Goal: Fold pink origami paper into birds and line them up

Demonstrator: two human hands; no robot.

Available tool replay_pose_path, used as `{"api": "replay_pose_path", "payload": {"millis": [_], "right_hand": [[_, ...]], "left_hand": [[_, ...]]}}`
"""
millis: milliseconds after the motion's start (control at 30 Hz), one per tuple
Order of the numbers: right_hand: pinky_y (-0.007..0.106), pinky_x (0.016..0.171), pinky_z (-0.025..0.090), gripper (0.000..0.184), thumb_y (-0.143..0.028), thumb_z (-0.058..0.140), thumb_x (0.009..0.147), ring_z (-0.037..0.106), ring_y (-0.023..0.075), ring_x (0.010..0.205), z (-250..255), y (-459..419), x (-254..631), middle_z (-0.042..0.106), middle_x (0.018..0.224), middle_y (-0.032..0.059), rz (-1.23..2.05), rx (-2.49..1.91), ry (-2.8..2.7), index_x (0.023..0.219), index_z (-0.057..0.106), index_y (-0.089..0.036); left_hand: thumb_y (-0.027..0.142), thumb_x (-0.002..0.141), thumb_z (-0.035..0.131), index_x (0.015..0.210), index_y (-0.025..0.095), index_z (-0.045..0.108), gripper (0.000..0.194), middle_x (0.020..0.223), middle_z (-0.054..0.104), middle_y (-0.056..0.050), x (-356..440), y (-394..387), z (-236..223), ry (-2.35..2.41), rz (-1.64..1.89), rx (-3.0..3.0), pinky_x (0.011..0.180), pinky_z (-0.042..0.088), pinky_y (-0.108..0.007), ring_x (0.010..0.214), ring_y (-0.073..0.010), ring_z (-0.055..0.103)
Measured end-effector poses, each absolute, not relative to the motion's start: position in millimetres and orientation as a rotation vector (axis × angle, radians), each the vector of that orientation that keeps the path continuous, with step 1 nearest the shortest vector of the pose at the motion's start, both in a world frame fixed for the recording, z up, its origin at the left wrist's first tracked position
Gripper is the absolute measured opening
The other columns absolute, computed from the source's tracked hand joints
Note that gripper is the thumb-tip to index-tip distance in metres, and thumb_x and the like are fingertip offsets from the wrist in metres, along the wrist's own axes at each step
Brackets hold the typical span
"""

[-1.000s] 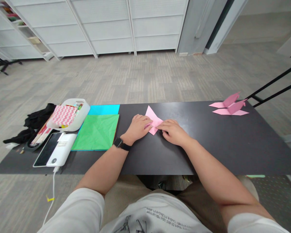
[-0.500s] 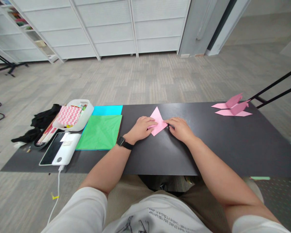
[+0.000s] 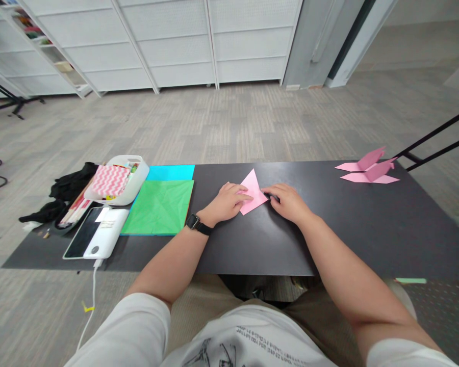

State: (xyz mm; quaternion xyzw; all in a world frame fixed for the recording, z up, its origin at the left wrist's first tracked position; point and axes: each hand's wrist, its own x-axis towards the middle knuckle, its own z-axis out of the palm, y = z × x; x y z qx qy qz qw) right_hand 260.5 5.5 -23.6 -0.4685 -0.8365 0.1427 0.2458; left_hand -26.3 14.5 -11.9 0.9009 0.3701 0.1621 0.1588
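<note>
A folded piece of pink paper [image 3: 254, 189] lies on the dark table in front of me, with a pointed tip towards the far edge and a corner to the right. My left hand [image 3: 230, 200], a black watch on its wrist, rests on the paper's left part with its fingers laid out flat. Beside the right corner is my right hand [image 3: 286, 200], its fingertips at or just off the paper's edge. A dark gap shows between its thumb and forefinger; I make out nothing held there.
Two folded pink paper birds [image 3: 375, 168] stand at the far right of the table [image 3: 367, 224]. To the left are green sheets [image 3: 158, 208], a blue sheet [image 3: 172, 172], a white basket [image 3: 139, 178] and a white device [image 3: 109, 232] with a cable.
The pink paper has shifted slightly right under my left hand. My right fingers have drawn back a little from over the paper to its right corner.
</note>
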Motion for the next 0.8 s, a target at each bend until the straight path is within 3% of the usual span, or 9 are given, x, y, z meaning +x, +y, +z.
{"api": "replay_pose_path", "payload": {"millis": [167,500,667,800], "right_hand": [[0.052,0.107,0.053,0.057,-0.007,0.057,0.090,0.071,0.0285,0.116,-24.5,7.0,260.3,0.080,0.124,0.0040,0.437,-1.209,-2.285,0.136,0.076,-0.034],[0.045,0.099,0.056,0.027,-0.020,0.061,0.097,0.072,0.0252,0.104,-23.6,8.3,256.7,0.077,0.108,0.0067,0.461,-1.154,-2.195,0.106,0.084,-0.030],[0.044,0.100,0.056,0.023,-0.024,0.061,0.100,0.071,0.0246,0.105,-22.7,9.0,259.2,0.075,0.108,0.0069,0.463,-1.148,-2.176,0.104,0.083,-0.029],[0.045,0.101,0.055,0.021,-0.027,0.061,0.101,0.070,0.0253,0.107,-18.8,8.4,260.4,0.073,0.109,0.0080,0.476,-1.153,-2.172,0.106,0.082,-0.028]], "left_hand": [[0.018,0.102,0.054,0.132,0.037,0.078,0.043,0.146,0.066,-0.006,-26.3,14.4,-9.6,1.055,0.463,2.561,0.129,0.032,-0.059,0.138,-0.0263,0.057],[0.017,0.104,0.053,0.131,0.040,0.078,0.043,0.149,0.064,-0.004,-23.7,11.2,-8.6,1.016,0.432,2.575,0.132,0.028,-0.061,0.141,-0.0249,0.056],[0.025,0.105,0.057,0.133,0.039,0.076,0.037,0.152,0.062,-0.005,-22.7,9.0,-8.1,0.980,0.422,2.564,0.133,0.025,-0.064,0.143,-0.0261,0.054],[0.023,0.102,0.060,0.122,0.036,0.078,0.030,0.151,0.064,-0.003,-21.5,6.1,-3.4,0.954,0.423,2.527,0.134,0.022,-0.064,0.142,-0.0253,0.056]]}}
